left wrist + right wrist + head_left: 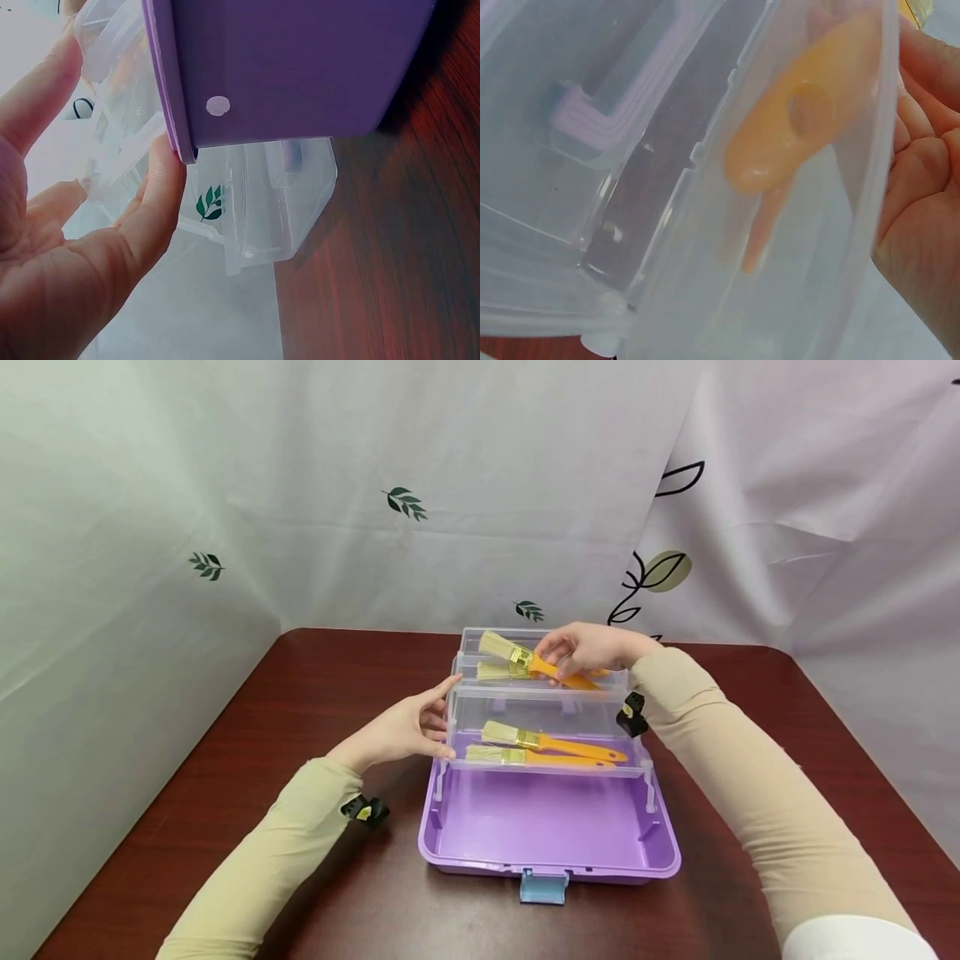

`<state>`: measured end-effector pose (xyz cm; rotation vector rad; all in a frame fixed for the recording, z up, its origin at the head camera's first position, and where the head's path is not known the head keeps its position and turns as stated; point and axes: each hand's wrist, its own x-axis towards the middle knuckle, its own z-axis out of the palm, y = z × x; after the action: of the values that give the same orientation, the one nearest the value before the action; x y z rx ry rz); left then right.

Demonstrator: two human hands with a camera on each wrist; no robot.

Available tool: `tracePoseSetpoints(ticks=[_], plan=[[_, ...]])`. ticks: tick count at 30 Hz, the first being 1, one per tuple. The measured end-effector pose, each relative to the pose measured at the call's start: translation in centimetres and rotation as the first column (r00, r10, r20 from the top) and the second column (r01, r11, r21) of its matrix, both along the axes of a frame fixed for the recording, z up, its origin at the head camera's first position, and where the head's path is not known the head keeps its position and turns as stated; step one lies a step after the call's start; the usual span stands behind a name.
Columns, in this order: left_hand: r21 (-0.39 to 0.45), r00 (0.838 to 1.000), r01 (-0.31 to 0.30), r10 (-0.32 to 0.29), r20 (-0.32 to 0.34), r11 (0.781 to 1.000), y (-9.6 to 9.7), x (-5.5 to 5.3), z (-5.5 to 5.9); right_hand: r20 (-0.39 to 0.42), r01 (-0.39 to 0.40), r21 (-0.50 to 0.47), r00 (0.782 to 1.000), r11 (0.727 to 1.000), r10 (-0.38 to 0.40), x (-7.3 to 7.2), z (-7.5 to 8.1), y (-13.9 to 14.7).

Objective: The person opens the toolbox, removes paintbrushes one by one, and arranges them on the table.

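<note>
Orange handle (546,668) partly behind right hand (592,646)

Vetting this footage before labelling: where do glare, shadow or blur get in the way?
Head: brushes fairly clear, soft shadow beside the left sleeve; left wrist: backdrop washed out upper left, purple box dim; right wrist: haze through the translucent tray, orange handle soft-edged.

2 beige sleeves (757,802) each bear 1 black wrist device (364,811).
</note>
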<state>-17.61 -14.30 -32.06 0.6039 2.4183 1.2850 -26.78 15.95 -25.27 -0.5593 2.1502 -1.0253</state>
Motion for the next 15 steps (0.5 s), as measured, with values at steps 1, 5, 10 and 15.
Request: tracePoseSetpoints(ticks=[1, 5, 10, 15], plan=[[-0.001, 1.000, 0.001, -0.001, 0.001, 1.000, 0.02, -0.01, 0.01, 0.009, 0.010, -0.012, 1.000, 1.000, -0.010, 0.06, 0.03, 0.07], [-0.010, 1.000, -0.002, 0.002, 0.000, 1.000, 0.10, -0.07, 0.05, 0.012, 0.054, -0.052, 0.999, 0.997, -0.053, 0.17, 0.02, 0.43], [-0.014, 1.000, 0.003, -0.004, -0.013, 1.000, 0.14, -0.09, 0.08, -0.013, 0.102, -0.130, 0.994, 0.986, -0.104, 0.26, -0.08, 0.67], [-0.012, 1.000, 0.003, -0.003, -0.006, 1.000, 0.14, 0.02, 0.09, -0.013, 0.164, -0.207, 0.985, 0.965, -0.170, 0.46, -0.27, 0.63]])
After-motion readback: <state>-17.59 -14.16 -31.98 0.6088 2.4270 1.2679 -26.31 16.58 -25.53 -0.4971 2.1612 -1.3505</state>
